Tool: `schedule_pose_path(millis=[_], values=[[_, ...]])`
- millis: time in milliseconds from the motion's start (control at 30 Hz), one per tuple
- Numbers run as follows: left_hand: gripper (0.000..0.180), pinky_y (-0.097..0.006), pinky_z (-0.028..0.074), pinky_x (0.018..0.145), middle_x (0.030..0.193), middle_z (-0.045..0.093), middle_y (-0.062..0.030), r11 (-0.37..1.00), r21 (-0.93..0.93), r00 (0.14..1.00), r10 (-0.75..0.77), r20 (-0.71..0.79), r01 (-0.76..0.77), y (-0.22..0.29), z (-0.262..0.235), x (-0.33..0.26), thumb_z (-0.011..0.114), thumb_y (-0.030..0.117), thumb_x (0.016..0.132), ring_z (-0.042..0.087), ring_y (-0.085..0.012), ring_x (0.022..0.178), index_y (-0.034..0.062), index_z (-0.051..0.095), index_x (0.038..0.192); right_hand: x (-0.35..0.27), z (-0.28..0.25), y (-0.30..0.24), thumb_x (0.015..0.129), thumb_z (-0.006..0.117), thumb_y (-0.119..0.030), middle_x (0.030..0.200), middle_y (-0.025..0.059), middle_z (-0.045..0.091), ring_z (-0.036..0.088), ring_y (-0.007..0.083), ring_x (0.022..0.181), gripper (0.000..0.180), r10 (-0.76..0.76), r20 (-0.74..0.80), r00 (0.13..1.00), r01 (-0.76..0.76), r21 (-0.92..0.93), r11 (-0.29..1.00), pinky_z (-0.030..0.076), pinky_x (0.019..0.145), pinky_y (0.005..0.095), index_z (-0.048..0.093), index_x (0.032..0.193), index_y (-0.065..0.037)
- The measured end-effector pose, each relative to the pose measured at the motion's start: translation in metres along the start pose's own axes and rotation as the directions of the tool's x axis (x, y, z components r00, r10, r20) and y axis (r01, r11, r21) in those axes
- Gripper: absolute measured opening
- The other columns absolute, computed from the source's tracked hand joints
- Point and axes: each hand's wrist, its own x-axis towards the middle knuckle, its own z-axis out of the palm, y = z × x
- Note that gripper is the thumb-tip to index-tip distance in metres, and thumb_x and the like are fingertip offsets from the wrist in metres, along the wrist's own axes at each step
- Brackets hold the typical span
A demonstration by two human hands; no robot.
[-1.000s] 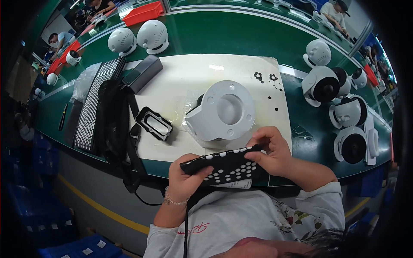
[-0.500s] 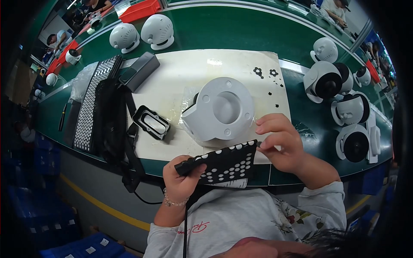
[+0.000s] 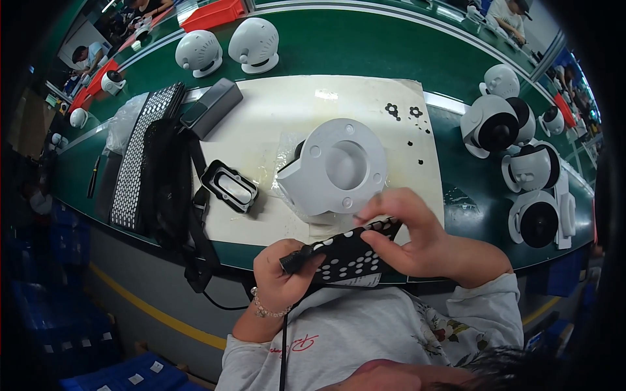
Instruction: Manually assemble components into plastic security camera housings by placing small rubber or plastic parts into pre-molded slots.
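A black sheet with rows of white round dots (image 3: 352, 260) is in my left hand (image 3: 282, 270), its fingers closed on the rolled left end. Over the sheet's upper right edge, my right hand (image 3: 417, 238) curls with the thumb against the sheet. A small dark bit seems to be at its fingertips, too small to make out. Just beyond the sheet, a white round device housing (image 3: 317, 179) rests on clear plastic wrap, its hollow ring base facing up. To its left lies a black-rimmed oval part (image 3: 229, 186).
A white board (image 3: 267, 130) covers the green table's middle, with flower-shaped black pieces (image 3: 416, 112) at right. Left are a grey box (image 3: 212, 107), a black strap bag (image 3: 168, 176) and a dotted sheet (image 3: 134, 176). White camera-like devices (image 3: 492, 124) stand right and at the back.
My right hand has moved left along the sheet's upper edge, from its right corner. My left hand and the sheet have shifted slightly right.
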Motion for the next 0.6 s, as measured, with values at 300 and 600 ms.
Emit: schedule_pose_path(millis=[300, 600], values=[[0.019, -0.025, 0.046, 0.058, 0.086, 0.058, -0.0134, 0.976, 0.062, 0.977, 0.212, -0.011, -0.211, 0.002, 0.006, 0.009, 0.067, -0.005, 0.062, 0.059, -0.0170, 0.063, 0.0000, 0.061, 0.079, 0.040, -0.016, 0.022, 0.069, 0.056, 0.017, 0.089, 0.0063, 0.045, 0.052, 0.0149, 0.079, 0.074, -0.124, -0.043, 0.991, 0.125, 0.010, 0.992, 0.044, 0.069, 0.0268, 0.022, 0.128, -0.011], [0.022, -0.028, 0.050, 0.065, 0.125, 0.045, -0.0182, 0.933, 0.128, 0.941, 0.328, 0.086, -0.337, -0.019, 0.012, 0.016, 0.065, -0.004, 0.058, 0.063, -0.0199, 0.073, -0.0013, 0.062, 0.080, 0.063, -0.013, 0.059, 0.076, 0.052, 0.009, 0.096, 0.0076, 0.043, 0.051, 0.0143, 0.085, 0.070, 0.043, -0.035, 0.998, -0.036, 0.177, 0.984, 0.042, 0.079, 0.0272, 0.017, 0.132, -0.013]])
